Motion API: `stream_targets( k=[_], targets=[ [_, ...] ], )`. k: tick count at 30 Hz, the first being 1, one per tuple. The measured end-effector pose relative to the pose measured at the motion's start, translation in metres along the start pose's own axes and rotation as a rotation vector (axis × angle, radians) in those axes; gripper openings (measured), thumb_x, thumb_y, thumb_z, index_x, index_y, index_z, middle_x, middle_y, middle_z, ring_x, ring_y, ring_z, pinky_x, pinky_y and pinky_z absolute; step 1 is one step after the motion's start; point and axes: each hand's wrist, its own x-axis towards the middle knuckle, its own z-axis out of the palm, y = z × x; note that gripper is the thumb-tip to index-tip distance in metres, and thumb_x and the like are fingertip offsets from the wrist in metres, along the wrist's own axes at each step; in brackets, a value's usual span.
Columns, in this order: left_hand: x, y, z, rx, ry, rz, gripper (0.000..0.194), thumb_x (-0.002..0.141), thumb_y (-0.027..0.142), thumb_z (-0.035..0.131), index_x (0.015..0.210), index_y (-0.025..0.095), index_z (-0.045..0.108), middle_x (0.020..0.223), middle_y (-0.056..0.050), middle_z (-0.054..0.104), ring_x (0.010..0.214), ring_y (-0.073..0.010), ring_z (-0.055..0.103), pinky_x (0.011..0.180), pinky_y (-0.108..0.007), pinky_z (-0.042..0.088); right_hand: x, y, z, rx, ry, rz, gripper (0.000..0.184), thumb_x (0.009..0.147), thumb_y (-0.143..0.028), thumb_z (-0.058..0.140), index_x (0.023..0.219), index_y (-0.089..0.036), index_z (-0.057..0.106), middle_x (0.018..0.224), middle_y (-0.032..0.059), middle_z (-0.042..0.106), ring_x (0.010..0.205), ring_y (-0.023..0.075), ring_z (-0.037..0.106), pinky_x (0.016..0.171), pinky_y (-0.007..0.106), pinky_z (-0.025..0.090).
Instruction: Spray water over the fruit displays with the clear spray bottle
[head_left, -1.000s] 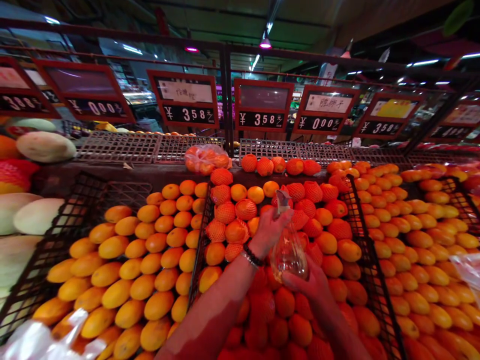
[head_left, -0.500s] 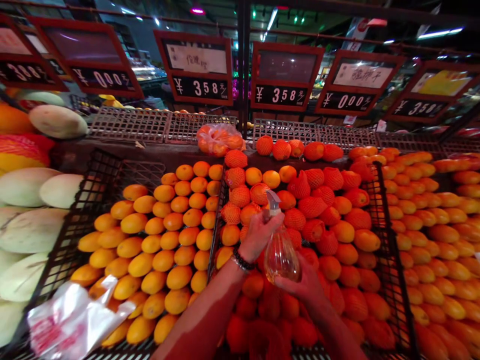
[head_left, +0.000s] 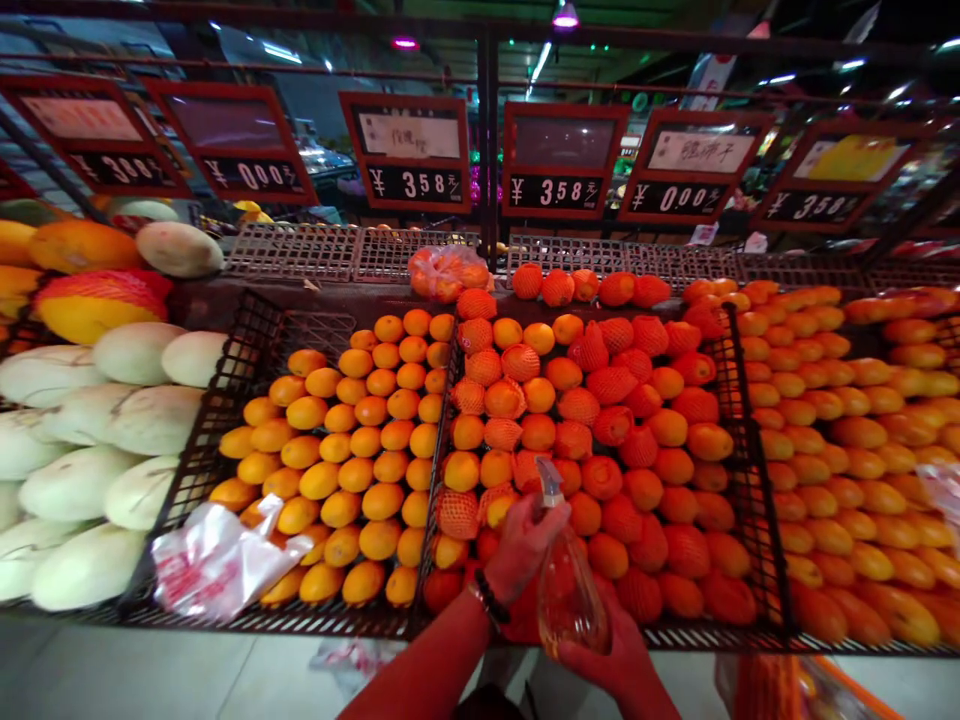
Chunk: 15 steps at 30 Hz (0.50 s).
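Note:
A clear spray bottle (head_left: pixel 574 590) with a grey trigger head is held tilted in front of me, over the front of a crate of oranges. My left hand (head_left: pixel 519 545), with a dark bead bracelet at the wrist, is closed round its neck just under the nozzle. Lower down, my right hand (head_left: pixel 611 650) grips the bottle's rounded base. Behind the bottle lie oranges (head_left: pixel 538 393), many of them in red foam nets (head_left: pixel 579 407). My fingertips are partly hidden by the bottle and the shadow.
Bare oranges (head_left: pixel 341 505) fill the left crate, with a white plastic bag (head_left: pixel 217 560) on its front corner. Pale melons (head_left: pixel 86 480) lie further left, more orange fruit (head_left: pixel 862 460) on the right. Price signs (head_left: pixel 409 150) hang above. Tiled floor (head_left: pixel 277 670) shows below.
Both hands and the bottle have moved lower in view, toward the crate's front edge. The view has shifted back, so the floor and more melons show. The grip is unchanged.

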Motion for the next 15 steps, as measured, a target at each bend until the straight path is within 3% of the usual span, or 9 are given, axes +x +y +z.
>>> stream_targets(
  k=[4,7,11,15],
  targets=[
    [-0.041,-0.026,0.016,0.028,-0.035,-0.057,0.051,0.097,0.069,0.076,0.103,0.019,0.069,0.093,-0.002,0.063,0.085,-0.0179,0.051,0.082,-0.036,0.044,-0.051,0.039,-0.011,0.086,0.019,0.052,0.087,0.062,-0.079,0.102,0.125,-0.024,0.078,0.109,0.0134,0.084,0.099,0.0412,0.08,0.091,0.055,0.066],
    [-0.07,-0.044,0.023,0.046,-0.055,-0.11,0.058,0.094,0.074,0.077,0.108,0.018,0.07,0.096,-0.003,0.065,0.086,-0.0187,0.054,0.082,-0.035,0.045,-0.085,0.059,-0.018,0.152,-0.011,0.092,0.089,0.059,-0.076,0.105,0.126,-0.025,0.077,0.111,0.0127,0.083,0.099,0.0394,0.08,0.086,0.05,0.065],
    [-0.106,-0.051,0.029,0.099,-0.023,-0.125,0.053,0.095,0.071,0.076,0.095,0.018,0.068,0.087,-0.001,0.063,0.081,-0.0179,0.052,0.078,-0.035,0.043,-0.116,0.067,-0.018,0.177,-0.05,0.116,0.087,0.058,-0.073,0.107,0.124,-0.026,0.077,0.11,0.0107,0.081,0.099,0.0391,0.079,0.086,0.049,0.065],
    [-0.133,-0.042,0.026,0.143,0.015,-0.086,0.05,0.095,0.066,0.077,0.097,0.017,0.068,0.093,-0.003,0.065,0.085,-0.0194,0.054,0.083,-0.036,0.045,-0.132,0.061,-0.008,0.204,-0.121,0.108,0.092,0.057,-0.077,0.107,0.128,-0.026,0.076,0.11,0.0105,0.082,0.1,0.0397,0.079,0.089,0.052,0.066]
  ],
)
